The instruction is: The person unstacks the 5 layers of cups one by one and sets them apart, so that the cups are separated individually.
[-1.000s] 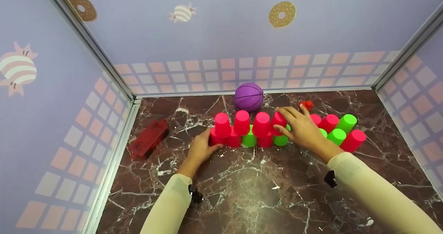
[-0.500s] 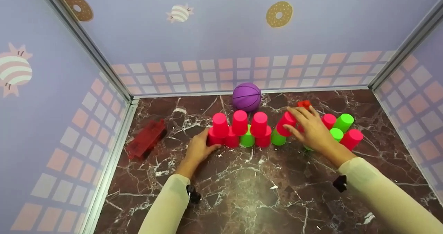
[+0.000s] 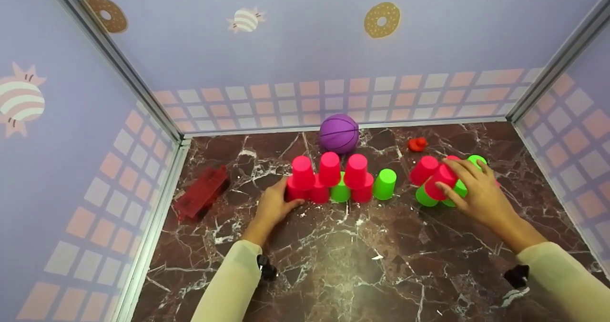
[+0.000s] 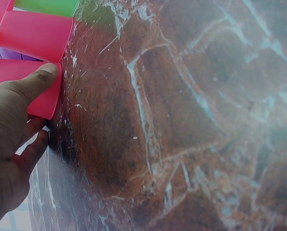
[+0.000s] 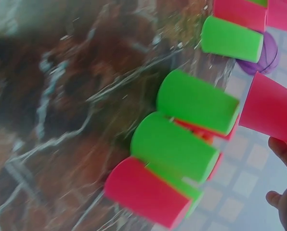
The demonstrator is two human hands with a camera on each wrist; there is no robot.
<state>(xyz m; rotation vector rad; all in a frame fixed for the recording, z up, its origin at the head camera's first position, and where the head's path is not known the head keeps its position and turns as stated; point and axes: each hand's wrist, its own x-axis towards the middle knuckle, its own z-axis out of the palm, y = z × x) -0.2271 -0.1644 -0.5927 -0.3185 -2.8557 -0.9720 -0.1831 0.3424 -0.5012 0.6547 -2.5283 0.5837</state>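
Observation:
Upside-down plastic cups form a two-tier row. On its lower tier are pink cups, one green cup (image 3: 340, 193) and, at the right end, a green cup (image 3: 385, 185) with nothing on top. Three pink cups (image 3: 330, 169) make the upper tier. My left hand (image 3: 271, 206) holds the leftmost lower pink cup (image 4: 46, 98), its thumb against the near side near the rim. My right hand (image 3: 486, 200) grips another pink cup (image 3: 441, 181) by its upper part, raised over the cluster at right. Parts of that cluster are hidden behind the hand.
In the right cluster stand a green cup (image 5: 196, 101), another green cup (image 5: 172, 147) and a pink cup (image 5: 146, 190), among others. Behind the row sits a purple ball (image 3: 339, 133). A small red toy (image 3: 418, 144) lies at the back right, a translucent red block (image 3: 202, 193) at left.
My right hand has lifted the rightmost upper pink cup off the row and carried it right over the cluster, uncovering the end green cup. The left hand stays on its cup.

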